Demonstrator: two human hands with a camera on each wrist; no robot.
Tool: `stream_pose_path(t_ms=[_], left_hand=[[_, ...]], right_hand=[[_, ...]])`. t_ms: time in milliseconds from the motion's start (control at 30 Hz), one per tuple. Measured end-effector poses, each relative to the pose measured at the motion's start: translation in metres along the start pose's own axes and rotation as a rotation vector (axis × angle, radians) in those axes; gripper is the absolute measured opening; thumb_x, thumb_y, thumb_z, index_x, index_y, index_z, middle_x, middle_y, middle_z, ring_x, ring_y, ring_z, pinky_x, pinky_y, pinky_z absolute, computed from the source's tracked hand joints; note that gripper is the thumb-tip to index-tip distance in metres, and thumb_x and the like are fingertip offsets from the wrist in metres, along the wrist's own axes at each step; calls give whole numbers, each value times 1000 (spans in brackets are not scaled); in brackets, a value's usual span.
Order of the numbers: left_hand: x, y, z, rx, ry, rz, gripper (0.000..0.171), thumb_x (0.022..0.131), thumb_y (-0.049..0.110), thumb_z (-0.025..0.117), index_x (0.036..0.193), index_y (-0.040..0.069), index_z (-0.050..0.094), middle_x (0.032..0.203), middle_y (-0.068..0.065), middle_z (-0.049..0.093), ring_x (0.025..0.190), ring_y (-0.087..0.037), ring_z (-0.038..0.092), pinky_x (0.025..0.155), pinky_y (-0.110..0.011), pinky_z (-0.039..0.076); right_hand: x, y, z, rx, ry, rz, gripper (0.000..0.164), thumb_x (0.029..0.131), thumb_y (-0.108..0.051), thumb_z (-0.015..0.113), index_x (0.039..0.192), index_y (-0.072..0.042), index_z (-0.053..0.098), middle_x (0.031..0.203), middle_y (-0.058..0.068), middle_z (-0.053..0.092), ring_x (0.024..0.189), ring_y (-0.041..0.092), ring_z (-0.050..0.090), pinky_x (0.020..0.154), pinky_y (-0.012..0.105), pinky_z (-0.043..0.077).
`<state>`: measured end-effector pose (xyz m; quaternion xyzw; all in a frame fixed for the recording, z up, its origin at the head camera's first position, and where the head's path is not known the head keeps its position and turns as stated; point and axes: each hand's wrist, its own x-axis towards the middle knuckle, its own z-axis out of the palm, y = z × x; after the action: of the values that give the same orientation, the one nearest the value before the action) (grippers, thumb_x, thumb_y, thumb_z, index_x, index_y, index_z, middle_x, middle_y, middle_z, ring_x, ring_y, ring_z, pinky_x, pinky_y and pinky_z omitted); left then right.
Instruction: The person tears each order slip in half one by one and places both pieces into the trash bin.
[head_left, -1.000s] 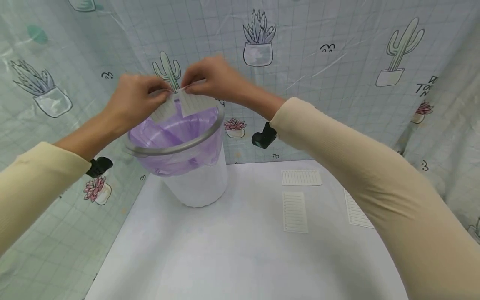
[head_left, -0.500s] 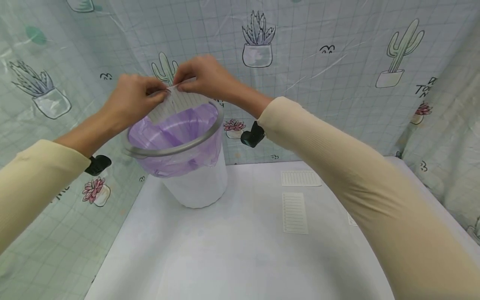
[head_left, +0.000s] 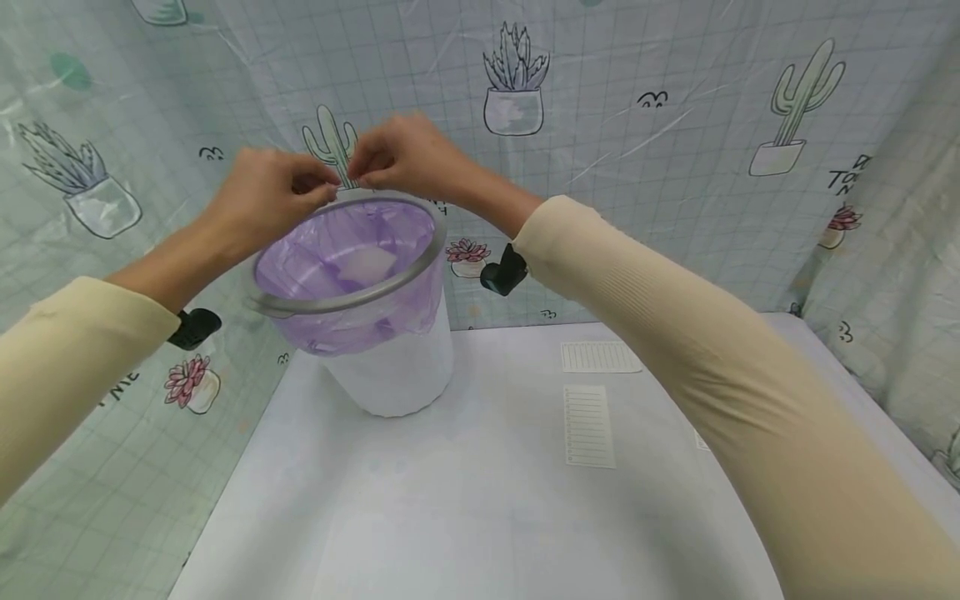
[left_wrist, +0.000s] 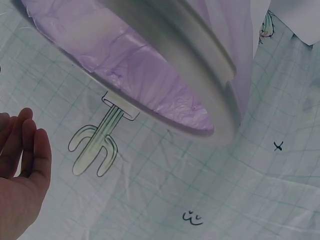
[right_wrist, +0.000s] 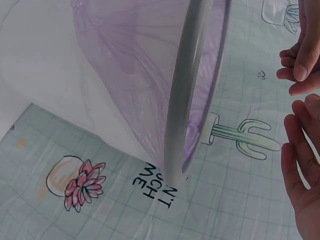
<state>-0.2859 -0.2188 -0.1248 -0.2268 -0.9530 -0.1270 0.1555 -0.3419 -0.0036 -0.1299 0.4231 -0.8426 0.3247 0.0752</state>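
A waste bin (head_left: pixel 401 379) with a white body and a grey rim (head_left: pixel 352 300) stands at the back left of the table, lined with a purple bag (head_left: pixel 315 258). Inside it a pale piece of paper (head_left: pixel 367 265) is visible, blurred. Over the far left side of the rim, my left hand (head_left: pixel 262 193) holds nothing, its fingers loosely bent. Facing it, fingertips a small gap away, is my right hand (head_left: pixel 408 157), also bare of any paper. The right wrist view shows both hands at its right edge, the right hand (right_wrist: pixel 304 165) below the left hand (right_wrist: pixel 306 52).
Lined paper slips lie on the white table (head_left: pixel 450 517): one crosswise (head_left: pixel 600 357), another lengthwise (head_left: pixel 588 425). A third slip (head_left: pixel 701 442) is mostly hidden behind my right sleeve (head_left: pixel 675 350). A cactus-print curtain (head_left: pixel 585 192) hangs behind the bin.
A second ago each hand pinched a piece of lined paper above the bin; the pieces came together, then both hands let go. A pale piece is now inside the bin. My right hand moved slightly left.
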Motion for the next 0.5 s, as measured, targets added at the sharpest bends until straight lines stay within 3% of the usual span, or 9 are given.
stream_pose_path(t_ms=[233,500], left_hand=[[-3,4,2,3,-5,22,24,103,17,61,115,3,75,103,-17,76,91,-28,71,67,-13,43],[-10,18,3,-23,12,84,23,103,17,60,114,5,76,104,-15,76,91,-30,72,80,-43,56]], right_hand=[[-3,2,0,21,-21,-10,15,96,-11,71,109,-6,76,105,3,77,94,7,70,87,17,52],[-18,6,-6,29,-26,-50,13,95,-6,72,106,-3,77,102,6,77,93,10,71,87,20,54]])
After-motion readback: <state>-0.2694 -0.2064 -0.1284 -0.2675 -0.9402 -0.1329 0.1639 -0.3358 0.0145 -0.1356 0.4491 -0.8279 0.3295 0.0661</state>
